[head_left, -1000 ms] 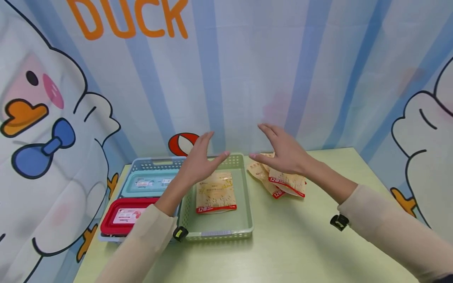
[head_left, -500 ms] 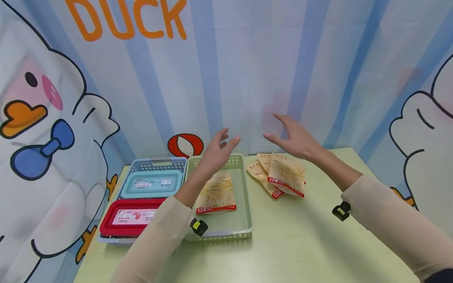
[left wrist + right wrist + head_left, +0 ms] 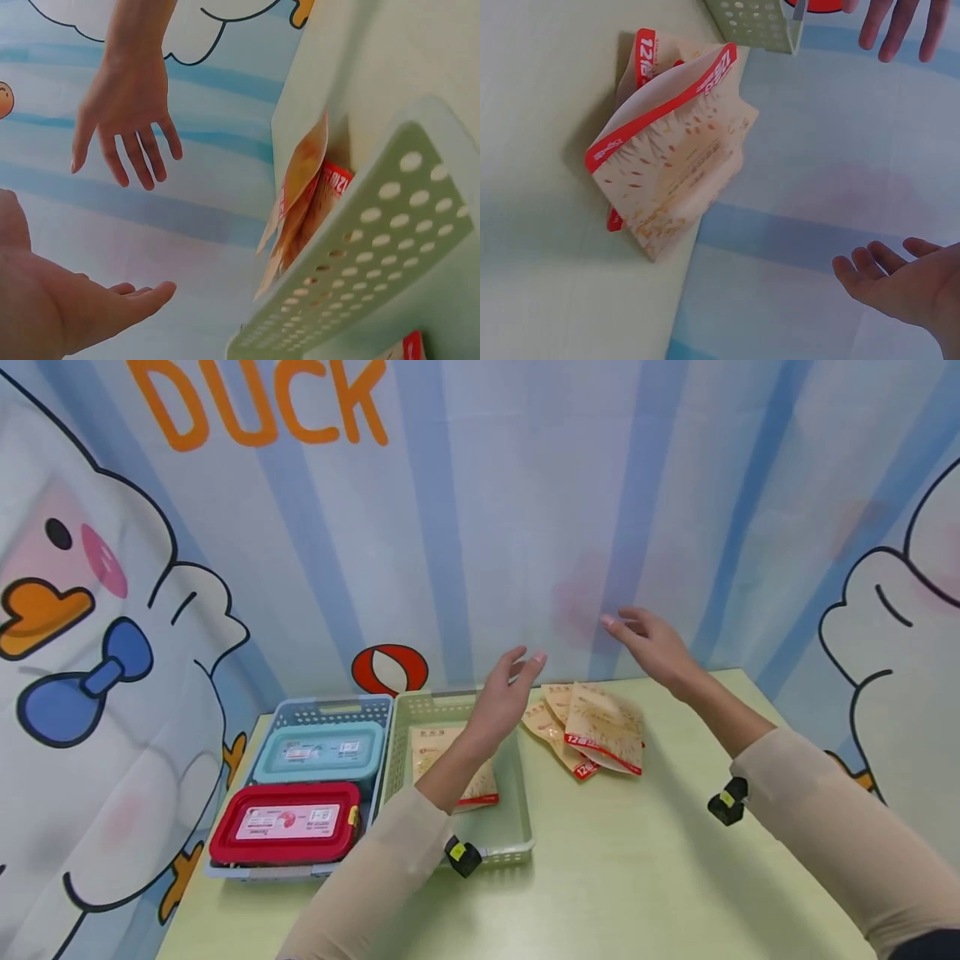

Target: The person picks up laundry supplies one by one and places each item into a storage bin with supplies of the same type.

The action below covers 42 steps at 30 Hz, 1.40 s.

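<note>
My left hand (image 3: 501,703) hovers over the right side of the green basket (image 3: 527,810), fingers relaxed and holding nothing. To the right, my right hand (image 3: 654,646) is in the air beyond and above a small pile of beige packets (image 3: 604,727) with red lower edges, also holding nothing. The pile lies on the table just right of the basket. Inside the basket a single beige packet (image 3: 429,752) lies flat, partly covered by my left forearm in the head view. The left wrist view shows the right hand (image 3: 133,120) with its fingers spread apart.
Left of the green basket stands a blue basket (image 3: 279,717). In it sit a box with a light blue lid (image 3: 318,752) and one with a red lid (image 3: 285,823). A striped curtain (image 3: 517,527) rises behind the pale table (image 3: 600,860).
Both hands have moved to the right, the left from over the basket's middle toward its right side. The packets and boxes have stayed where they were.
</note>
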Available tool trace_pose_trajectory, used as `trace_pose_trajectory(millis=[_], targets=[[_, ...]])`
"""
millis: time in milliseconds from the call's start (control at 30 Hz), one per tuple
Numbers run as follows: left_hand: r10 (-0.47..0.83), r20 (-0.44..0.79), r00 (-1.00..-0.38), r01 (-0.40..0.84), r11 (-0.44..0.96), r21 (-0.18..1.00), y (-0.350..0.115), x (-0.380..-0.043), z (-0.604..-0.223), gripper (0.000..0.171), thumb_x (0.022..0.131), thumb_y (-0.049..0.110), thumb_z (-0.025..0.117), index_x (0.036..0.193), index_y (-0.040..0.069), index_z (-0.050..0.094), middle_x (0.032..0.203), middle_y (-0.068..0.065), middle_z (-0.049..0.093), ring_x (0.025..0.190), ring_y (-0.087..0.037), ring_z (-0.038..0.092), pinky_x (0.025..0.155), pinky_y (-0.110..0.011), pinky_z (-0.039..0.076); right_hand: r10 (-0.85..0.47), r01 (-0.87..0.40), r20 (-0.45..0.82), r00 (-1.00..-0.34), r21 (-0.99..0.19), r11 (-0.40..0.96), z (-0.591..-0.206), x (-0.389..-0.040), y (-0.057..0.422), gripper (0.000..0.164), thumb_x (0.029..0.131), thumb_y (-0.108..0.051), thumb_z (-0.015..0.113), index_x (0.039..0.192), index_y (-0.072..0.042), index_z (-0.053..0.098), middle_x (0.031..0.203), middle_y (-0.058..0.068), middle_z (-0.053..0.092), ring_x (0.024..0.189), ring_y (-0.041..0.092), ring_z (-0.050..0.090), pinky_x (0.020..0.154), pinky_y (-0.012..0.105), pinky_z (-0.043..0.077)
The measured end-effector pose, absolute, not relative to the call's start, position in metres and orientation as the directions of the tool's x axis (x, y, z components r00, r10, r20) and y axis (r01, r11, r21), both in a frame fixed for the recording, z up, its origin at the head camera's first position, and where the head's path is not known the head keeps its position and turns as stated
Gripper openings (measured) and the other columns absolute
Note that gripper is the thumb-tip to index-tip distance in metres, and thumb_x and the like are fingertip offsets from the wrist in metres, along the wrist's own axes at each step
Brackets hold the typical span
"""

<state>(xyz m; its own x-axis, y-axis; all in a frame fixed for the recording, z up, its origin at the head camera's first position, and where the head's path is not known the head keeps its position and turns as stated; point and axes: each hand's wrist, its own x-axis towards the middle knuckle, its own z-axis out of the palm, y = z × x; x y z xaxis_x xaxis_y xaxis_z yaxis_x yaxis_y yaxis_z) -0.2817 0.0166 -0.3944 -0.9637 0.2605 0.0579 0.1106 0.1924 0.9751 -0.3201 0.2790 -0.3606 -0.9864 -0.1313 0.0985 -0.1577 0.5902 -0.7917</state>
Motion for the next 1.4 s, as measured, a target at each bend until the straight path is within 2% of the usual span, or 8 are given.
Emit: trace_pose_trajectory(millis=[200, 533, 733, 900, 1133, 1400], targets=[[0.251, 0.092, -0.964, 0.134, 0.154, 0.979, 0.035, -0.281, -0.403, 0.084, 0.089, 0.077, 0.043, 0.155, 0.025, 0.032, 0.152, -0.004, 0.043, 0.14, -0.025, 0.04, 0.11, -0.051, 0.035, -0.088, -0.041, 0.002, -0.996, -0.892, 0.451, -0.379, -0.324, 0.294, 0.092, 0.092, -0.071, 0.046, 0.154, -0.005, 0.028, 0.153, 0.02, 0.034, 0.138, 0.04, 0.035, 0.109, 0.061, 0.033], [0.251, -0.003, -0.968, 0.037, 0.154, 0.987, 0.054, -0.28, -0.428, 0.088, 0.088, 0.08, 0.04, 0.155, 0.022, 0.033, 0.154, -0.004, 0.041, 0.142, -0.025, 0.037, 0.113, -0.049, 0.032, -0.02, 0.104, -0.116, -0.993, -0.945, 0.31, -0.422, -0.323, 0.305, 0.096, 0.094, -0.07, 0.043, 0.157, -0.001, 0.019, 0.155, 0.024, 0.032, 0.142, 0.042, 0.031, 0.111, 0.06, 0.031], [0.259, 0.004, -0.966, 0.033, 0.11, 0.993, 0.064, -0.279, -0.435, 0.085, 0.092, 0.075, 0.041, 0.155, 0.018, 0.033, 0.154, -0.006, 0.041, 0.142, -0.026, 0.037, 0.113, -0.048, 0.032, -0.021, 0.129, -0.142, -0.99, -0.944, 0.303, -0.435, -0.321, 0.307, 0.103, 0.091, -0.074, 0.043, 0.158, -0.001, 0.013, 0.156, 0.025, 0.028, 0.144, 0.042, 0.028, 0.112, 0.061, 0.028], [0.278, -0.031, -0.96, 0.006, 0.129, 0.992, 0.072, -0.28, -0.446, 0.086, 0.091, 0.077, 0.038, 0.154, 0.02, 0.034, 0.156, 0.0, 0.038, 0.142, -0.025, 0.036, 0.113, -0.049, 0.032, -0.014, 0.174, -0.187, -0.982, -0.934, 0.312, -0.447, -0.318, 0.313, 0.109, 0.089, -0.078, 0.042, 0.159, -0.003, 0.005, 0.159, 0.025, 0.023, 0.145, 0.042, 0.024, 0.113, 0.062, 0.026], [0.28, -0.092, -0.955, -0.043, 0.177, 0.983, 0.077, -0.279, -0.456, 0.084, 0.09, 0.08, 0.033, 0.152, 0.023, 0.037, 0.154, 0.001, 0.04, 0.143, -0.025, 0.035, 0.113, -0.052, 0.03, -0.028, 0.266, -0.286, -0.958, -0.919, 0.291, -0.464, -0.316, 0.326, 0.106, 0.091, -0.075, 0.04, 0.159, -0.004, -0.002, 0.16, 0.028, 0.016, 0.146, 0.046, 0.02, 0.113, 0.061, 0.025], [0.277, -0.108, -0.955, -0.052, 0.203, 0.978, 0.081, -0.278, -0.457, 0.085, 0.091, 0.079, 0.034, 0.151, 0.019, 0.039, 0.154, 0.0, 0.04, 0.142, -0.025, 0.037, 0.113, -0.05, 0.031, -0.066, 0.313, -0.344, -0.937, -0.906, 0.287, -0.476, -0.314, 0.329, 0.105, 0.092, -0.073, 0.04, 0.158, -0.005, -0.005, 0.158, 0.033, 0.014, 0.145, 0.048, 0.019, 0.113, 0.059, 0.028]])
